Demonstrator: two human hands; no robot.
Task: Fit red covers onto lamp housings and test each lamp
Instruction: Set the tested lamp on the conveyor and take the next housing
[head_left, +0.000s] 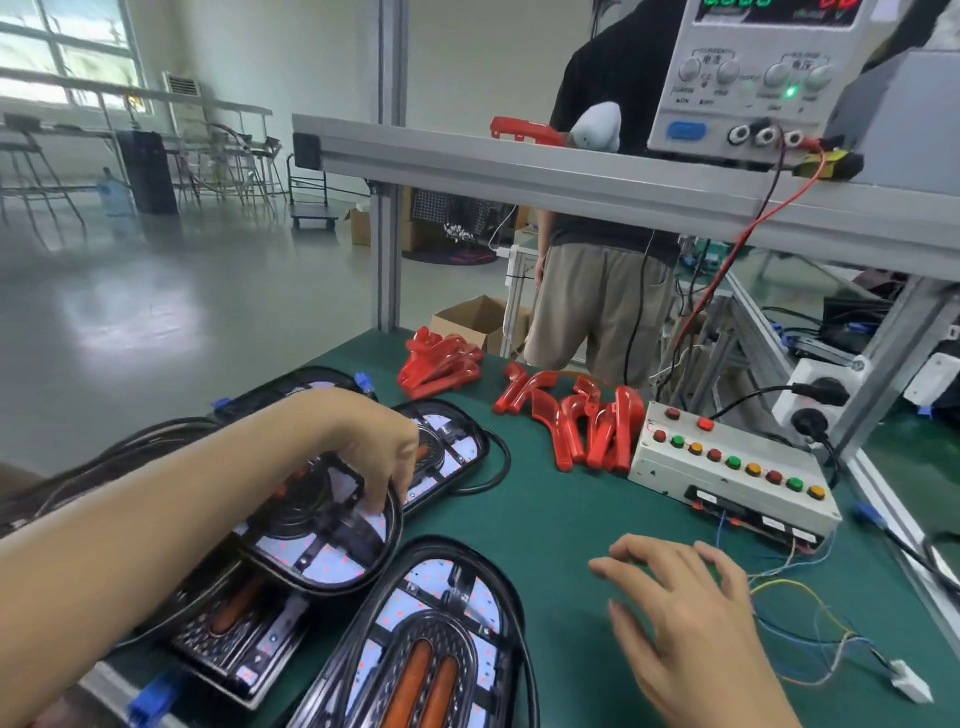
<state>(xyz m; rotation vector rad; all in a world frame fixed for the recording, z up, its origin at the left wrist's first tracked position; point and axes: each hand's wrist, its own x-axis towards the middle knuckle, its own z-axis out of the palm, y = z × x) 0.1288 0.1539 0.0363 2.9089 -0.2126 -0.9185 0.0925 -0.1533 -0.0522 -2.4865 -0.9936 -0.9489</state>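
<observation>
The left hand (384, 457) curls its fingers around the rim of a lamp housing (317, 530) and holds it tilted on top of other housings at the left of the green table (545, 545). The right hand (691, 613) hovers flat with its fingers spread, holding nothing. The housing looks stiff and fairly light, but its white board with tiny red dots may break easily, so the black rim seems the safest place to hold. It is a long oval, black, with dark rings inside. The red covers (587, 426) lie in piles farther back, near the button box (732, 473). They look shiny, thin and slippery.
</observation>
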